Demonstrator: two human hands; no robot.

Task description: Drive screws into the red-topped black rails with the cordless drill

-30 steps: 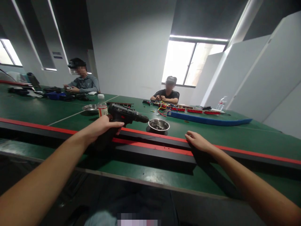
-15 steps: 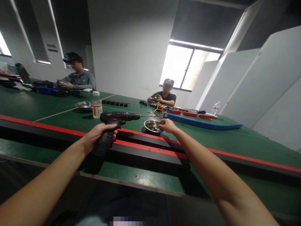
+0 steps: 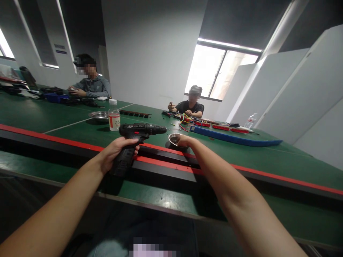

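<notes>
My left hand (image 3: 118, 151) is wrapped round the grip of a black cordless drill (image 3: 139, 129), whose long thin bit points right. The drill is above the long red-and-black bars (image 3: 166, 165) lying across the table. My right hand (image 3: 184, 140) reaches into a small metal bowl (image 3: 171, 136) beyond the bars. Its fingers are down inside the bowl and hidden, so I cannot see whether they hold anything. Small dark pieces are partly visible in the bowl.
A labelled plastic bottle (image 3: 114, 116) stands left of the drill, with a metal dish (image 3: 99, 116) behind it. A blue strip (image 3: 235, 137) and coloured wires (image 3: 184, 119) lie to the right on the green table (image 3: 150, 107). Two people sit across the table.
My right hand has moved from the bowl's right rim down into the bowl. The drill stays in my left hand. The person opposite has raised one hand.
</notes>
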